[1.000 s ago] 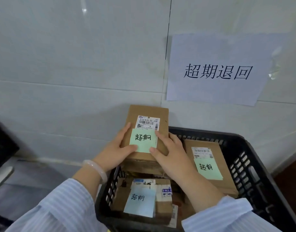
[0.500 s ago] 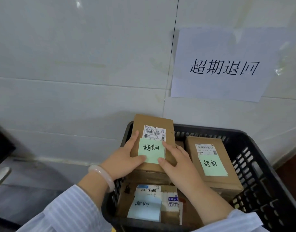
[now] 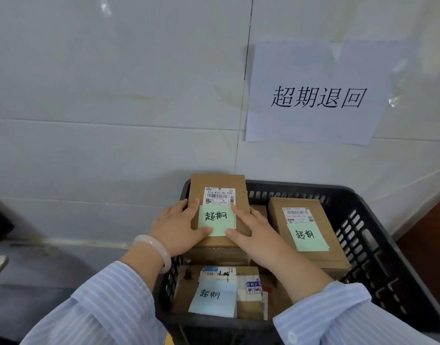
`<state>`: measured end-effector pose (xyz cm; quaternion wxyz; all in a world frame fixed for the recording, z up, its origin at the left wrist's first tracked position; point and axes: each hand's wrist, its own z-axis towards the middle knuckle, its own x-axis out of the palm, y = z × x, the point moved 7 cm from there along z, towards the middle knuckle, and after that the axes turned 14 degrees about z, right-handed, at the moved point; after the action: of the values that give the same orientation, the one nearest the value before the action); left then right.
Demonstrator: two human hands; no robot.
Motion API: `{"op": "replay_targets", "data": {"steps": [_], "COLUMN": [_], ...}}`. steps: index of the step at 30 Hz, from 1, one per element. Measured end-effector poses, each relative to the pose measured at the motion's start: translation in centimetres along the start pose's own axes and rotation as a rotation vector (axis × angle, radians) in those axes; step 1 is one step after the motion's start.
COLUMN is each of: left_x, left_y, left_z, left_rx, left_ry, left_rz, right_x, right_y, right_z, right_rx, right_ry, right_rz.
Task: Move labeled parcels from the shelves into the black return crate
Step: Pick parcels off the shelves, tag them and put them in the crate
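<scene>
Gripping parcel [image 3: 217,181], left hand [image 3: 175,226] and right hand [image 3: 253,231] reach into crate [image 3: 301,186] by tiled wall [image 3: 114,95].

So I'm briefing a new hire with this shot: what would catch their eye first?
First the cardboard parcel at centre, held by the left hand and right hand at the far-left corner of the black crate, a green handwritten note on top. Then the white paper sign with large black characters on the wall, upper right. A second parcel with a green note lies in the crate at right.
</scene>
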<state>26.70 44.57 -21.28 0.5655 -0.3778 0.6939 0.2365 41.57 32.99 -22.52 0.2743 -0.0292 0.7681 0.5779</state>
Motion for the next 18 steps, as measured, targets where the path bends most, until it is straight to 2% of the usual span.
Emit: {"op": "replay_targets", "data": {"steps": [4, 9, 14, 18], "left_x": [-2.3, -4.2, -3.9, -2.5], "left_y": [-1.8, -10.5, -20.5, -29.5], "left_z": [-1.0, -2.6, -6.1, -11.8], "left_rx": [0.067, 0.354, 0.607, 0.87], "left_ry": [-0.175, -0.312, -0.41, -0.498], "left_rz": [-0.068, 0.056, 0.184, 0.183], "right_x": [-3.1, -7.0, -11.6, -14.8], "right_y": [1.6, 2.0, -1.7, -5.2], "right_z": [-2.1, -7.8, -16.2, -25.2], "right_rx": [-0.082, -0.165, -0.028, 0.134], "right_ry": [-0.119, -0.316, -0.528, -0.682], "right_rz": [-0.071, -0.365, -0.507, -0.557]}}
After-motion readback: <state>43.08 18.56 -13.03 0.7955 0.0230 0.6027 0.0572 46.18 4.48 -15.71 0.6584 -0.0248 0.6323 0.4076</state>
